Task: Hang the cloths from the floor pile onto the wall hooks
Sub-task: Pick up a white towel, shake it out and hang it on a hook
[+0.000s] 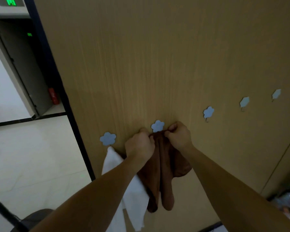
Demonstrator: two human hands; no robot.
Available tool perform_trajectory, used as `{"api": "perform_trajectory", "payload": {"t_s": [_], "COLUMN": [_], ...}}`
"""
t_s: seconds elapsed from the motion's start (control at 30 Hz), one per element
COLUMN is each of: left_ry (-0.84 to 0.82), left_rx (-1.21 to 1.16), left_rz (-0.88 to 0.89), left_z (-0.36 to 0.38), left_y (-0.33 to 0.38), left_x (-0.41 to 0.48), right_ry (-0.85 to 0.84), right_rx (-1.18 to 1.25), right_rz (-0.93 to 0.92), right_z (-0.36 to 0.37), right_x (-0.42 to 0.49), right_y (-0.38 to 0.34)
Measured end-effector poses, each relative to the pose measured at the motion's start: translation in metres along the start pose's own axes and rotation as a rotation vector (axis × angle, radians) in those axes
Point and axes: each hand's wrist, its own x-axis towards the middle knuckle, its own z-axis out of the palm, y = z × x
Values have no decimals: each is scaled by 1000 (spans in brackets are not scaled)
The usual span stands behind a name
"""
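Wall [157,56]: tan wood panel, pale tiled floor [32,156] at left.
White cloth [134,198]: hangs from end hook [107,138].
Brown cloth [164,173]: looks soft, light, limp; bunched top just under second hook [157,126]; likely best gripped there.
Left hand [139,144], right hand [179,136]: both pinch that top edge.

1. Wall panel [141,64]: wood-grain finish, looks like laminate, smooth, matt
2. Flower hook plate [157,126]: pale blue, flat, matt, prob. plastic
3. Prong [207,121] under another plate: thin metal, slight shine
4. Brown cloth [164,173]: soft fabric w/ fuzzy nap, matt
5. White cloth [136,198]: soft fabric, matt
6. Floor [32,156]: pale tiles, smooth, semi-gloss w/ faint reflections
7. Edge trim [60,91]: dark, smooth, slight sheen
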Motion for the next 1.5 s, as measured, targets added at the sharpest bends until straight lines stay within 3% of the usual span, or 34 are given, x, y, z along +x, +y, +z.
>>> {"api": "perform_trajectory", "payload": {"t_s": [0.27,0.37,0.47,0.5,0.6,0.83,1.0,1.17,1.23,1.3,1.37,1.5], "left_ry": [-121,-17,129,101,-37,-71,-101,-318,-412,-486,-454,-383], "left_rx": [166,239,355,354,167,-380,-618,-1093,-962,-782,-713,-631], "left_rz": [8,114,277,329,355,61,-147,-301,-256,-208,-187,-194], "left_z": [6,7,13,15,21,40,49,48,57,71,81,86], "left_y": [6,5,-2,-4,-5,11,8,-13,-20,-24,-27,-29], "left_x": [0,-8,-17,-17,-14,-47,-42,-37,-48,-64,-71,-68], "right_ry": [16,211,99,62,12,-69,-243,-120,-88,-100,-124,-150], "right_rx": [-145,-354,-299,-269,-167,-50,-53,70,-58,-333,-452,-205], "right_rz": [-10,-293,-449,-458,-450,-419,-180,-184,-191,-134,-96,-5], "right_z": [1,4,12,14,16,18,22,24,30,38,43,46], "right_x": [-14,-21,-29,-30,-36,-46,-48,-55,-56,-57,-57,-60], "right_y": [22,25,24,26,35,58,65,70,76,83,86,84]}}
